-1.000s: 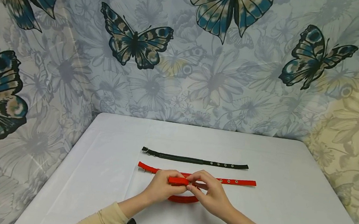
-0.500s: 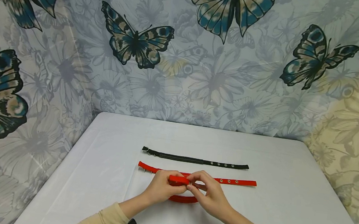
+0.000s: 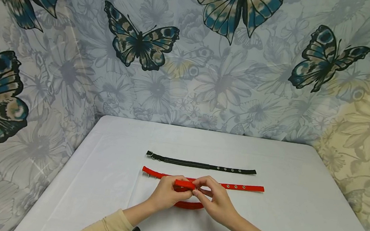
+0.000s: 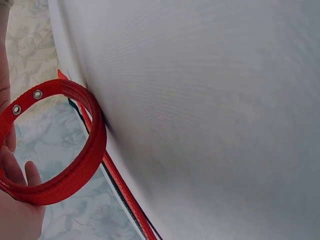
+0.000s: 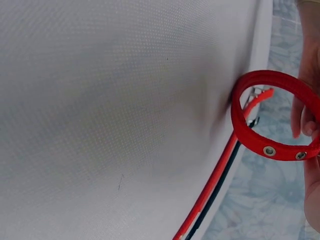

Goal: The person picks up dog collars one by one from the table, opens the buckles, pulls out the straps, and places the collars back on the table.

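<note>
A red collar (image 3: 189, 205) with metal eyelets is bent round into a loop above the table. My left hand (image 3: 165, 192) pinches it on one side, thumb below and fingers above. On the other side, my right hand (image 3: 219, 201) pinches the strap between thumb and fingertips, close to the left fingertips. The fingers partly hide the place where the ends meet. In the left wrist view the closed loop of the collar (image 4: 95, 145) shows two eyelets. The right wrist view has the collar's loop (image 5: 270, 77) hanging from the hands, its lower side near the tabletop.
Just behind the hands a second red collar (image 3: 246, 188) lies flat and straight, partly covered by them. Farther back lies a black collar (image 3: 186, 163) with eyelets, roughly parallel to it. Both are on the white-covered table (image 3: 117, 134), in front of a butterfly-patterned backdrop (image 3: 222, 85).
The red strap between my fingertips has risen and turned slightly. Both hands stay almost in place, and the two collars on the table have not moved.
</note>
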Motion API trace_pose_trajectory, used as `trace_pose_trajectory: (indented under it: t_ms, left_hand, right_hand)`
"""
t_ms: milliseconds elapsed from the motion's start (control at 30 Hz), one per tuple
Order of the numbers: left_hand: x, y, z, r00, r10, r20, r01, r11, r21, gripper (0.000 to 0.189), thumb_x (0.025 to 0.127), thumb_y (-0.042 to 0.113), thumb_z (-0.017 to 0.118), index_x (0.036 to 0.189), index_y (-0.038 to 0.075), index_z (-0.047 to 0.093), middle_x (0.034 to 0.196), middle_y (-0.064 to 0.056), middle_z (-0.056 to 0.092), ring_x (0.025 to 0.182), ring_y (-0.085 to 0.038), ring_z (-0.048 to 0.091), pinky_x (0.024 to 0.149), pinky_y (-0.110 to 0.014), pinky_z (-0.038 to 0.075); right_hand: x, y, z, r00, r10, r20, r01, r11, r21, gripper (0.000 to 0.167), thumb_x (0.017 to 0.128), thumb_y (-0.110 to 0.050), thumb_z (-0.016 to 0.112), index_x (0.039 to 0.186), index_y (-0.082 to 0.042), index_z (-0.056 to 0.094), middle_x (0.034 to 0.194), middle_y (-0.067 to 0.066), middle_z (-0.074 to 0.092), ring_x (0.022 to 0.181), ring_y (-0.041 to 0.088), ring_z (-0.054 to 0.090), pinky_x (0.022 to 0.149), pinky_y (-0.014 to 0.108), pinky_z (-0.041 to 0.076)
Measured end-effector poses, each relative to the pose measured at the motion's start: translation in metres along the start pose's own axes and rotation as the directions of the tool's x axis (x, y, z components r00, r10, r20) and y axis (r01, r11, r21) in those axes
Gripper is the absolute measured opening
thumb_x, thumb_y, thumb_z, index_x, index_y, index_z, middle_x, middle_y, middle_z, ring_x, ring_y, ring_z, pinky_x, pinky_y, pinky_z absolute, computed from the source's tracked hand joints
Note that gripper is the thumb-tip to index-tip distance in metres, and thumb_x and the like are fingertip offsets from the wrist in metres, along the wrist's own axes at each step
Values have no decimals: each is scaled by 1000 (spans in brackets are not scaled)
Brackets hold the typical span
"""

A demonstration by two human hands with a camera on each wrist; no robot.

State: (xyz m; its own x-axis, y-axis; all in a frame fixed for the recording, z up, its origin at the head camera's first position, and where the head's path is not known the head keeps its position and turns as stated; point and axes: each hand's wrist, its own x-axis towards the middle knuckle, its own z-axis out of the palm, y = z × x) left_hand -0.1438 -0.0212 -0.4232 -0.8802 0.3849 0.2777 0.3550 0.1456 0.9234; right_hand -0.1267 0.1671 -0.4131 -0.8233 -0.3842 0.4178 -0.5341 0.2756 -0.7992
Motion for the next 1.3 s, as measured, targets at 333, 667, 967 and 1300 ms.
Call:
trace_pose_trajectory:
  t_ms: [333,667,967,1300]
  left_hand:
    - [0,-5,0,1000,-4,-2,4,999,-34,4,85,1,71,88,-1,71,84,-6,73,78,-5,64,72,-28,57]
    - [2,-41,6,999,-48,0,47,985,-166,9,86,-2,70,94,1,67,98,-12,70,83,-11,68,76,-28,58]
    - [-1,-34,2,999,-51,18,53,991,-122,13,85,-2,73,95,3,68,99,-10,70,84,-8,66,73,-29,58]
    - [-5,-10,-10,998,-66,-17,64,994,-89,15,86,1,72,100,4,68,98,-8,70,83,-8,64,68,-24,54]
  right_hand:
    - [1,0,1,1000,8,-14,-7,1000,17,20,86,8,68,104,0,62,101,9,63,93,21,64,79,33,57]
    - [0,2,0,999,31,-13,-30,999,24,20,86,7,68,104,1,62,101,9,63,93,18,64,79,35,57]
    - [-1,5,-5,999,35,14,-35,999,-10,22,84,2,73,104,-3,66,99,6,66,90,21,65,76,32,58]
    - [-4,9,-11,987,150,55,-149,988,-31,28,82,-1,76,108,-3,65,103,5,67,93,20,65,77,33,58]
